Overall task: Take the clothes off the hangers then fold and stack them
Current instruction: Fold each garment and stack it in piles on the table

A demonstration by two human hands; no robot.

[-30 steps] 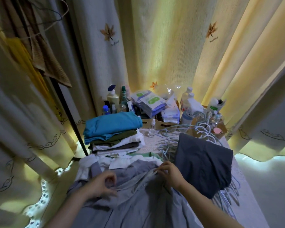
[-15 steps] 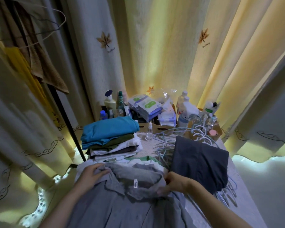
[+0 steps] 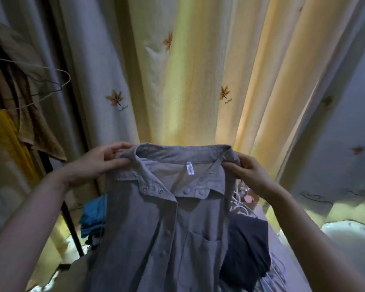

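A grey button-up shirt (image 3: 167, 228) hangs in the air in front of me, collar up, front open, a chest pocket showing. My left hand (image 3: 99, 163) pinches its left shoulder by the collar. My right hand (image 3: 247, 171) pinches the right shoulder. Behind the shirt on the left peeks the stack of folded clothes, with a teal garment (image 3: 93, 216) on top. A folded dark navy garment (image 3: 247, 249) lies on the table to the right, partly hidden by the shirt.
At upper left, wire hangers (image 3: 49, 85), a brown cloth (image 3: 30, 114) and a yellow garment (image 3: 6, 140) hang on a dark rack pole (image 3: 70, 218). Loose white hangers (image 3: 240, 205) lie behind the shirt at right. Cream leaf-print curtains (image 3: 188, 81) close the back.
Both hands have lifted the grey shirt off the table by its shoulders and now hold it up. The view has tilted upward, so the bottles and boxes are hidden.
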